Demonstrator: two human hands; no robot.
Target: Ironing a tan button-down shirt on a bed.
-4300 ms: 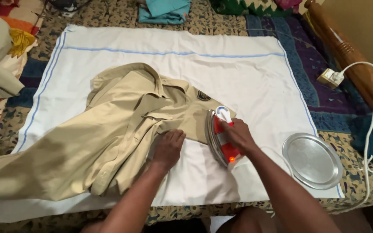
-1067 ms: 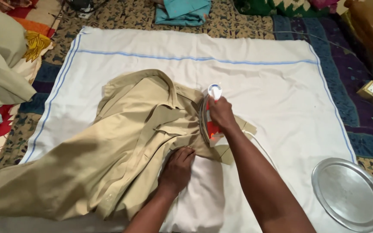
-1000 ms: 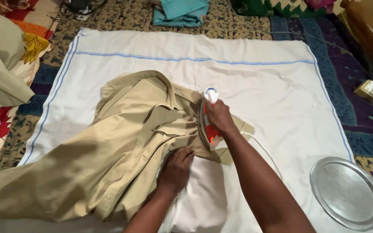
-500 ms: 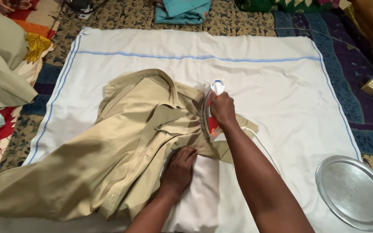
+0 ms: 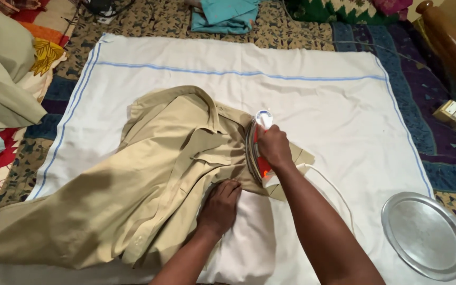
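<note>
The right hand [image 5: 274,149] is closed around the handle of a red and white iron [image 5: 258,148], which rests sole-down on a khaki shirt [image 5: 149,179] near the middle of a white sheet [image 5: 312,95] spread over the bed [image 5: 149,18]. The left hand [image 5: 218,207] lies flat and open, palm down, pressing the shirt's lower hem just beside the iron; it grips nothing. The shirt looks soft and limp, likely to bunch and slide on the sheet unless pinned flat, so its hems and seams are the best places to hold it. The iron is probably heavy, rigid and hot at the sole, safe only by its handle; its white cord [image 5: 328,184] trails toward the bed's right edge. A round steel plate [image 5: 427,235] sits near the sheet's front right corner.
</note>
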